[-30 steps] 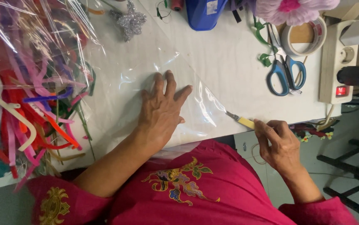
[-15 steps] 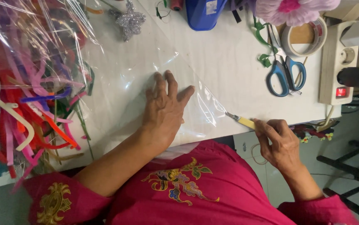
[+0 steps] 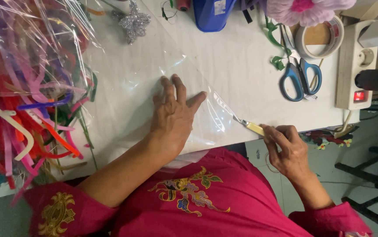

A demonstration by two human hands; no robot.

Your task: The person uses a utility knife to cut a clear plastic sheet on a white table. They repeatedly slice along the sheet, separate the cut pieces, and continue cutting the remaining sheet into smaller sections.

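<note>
We see a clear plastic sheet (image 3: pixel 132 83) spread flat on the white table, glossy and lightly creased, with one straight edge running diagonally from the upper middle down toward the table's near edge. Its left part runs in among a heap of coloured strips, and we cannot tell where it ends there. The small cutting knife (image 3: pixel 249 126) has a pale yellow handle and a thin metal blade; it lies low and slanted, blade pointing up and left, its tip touching the sheet's lower right edge near the table's front rim.
</note>
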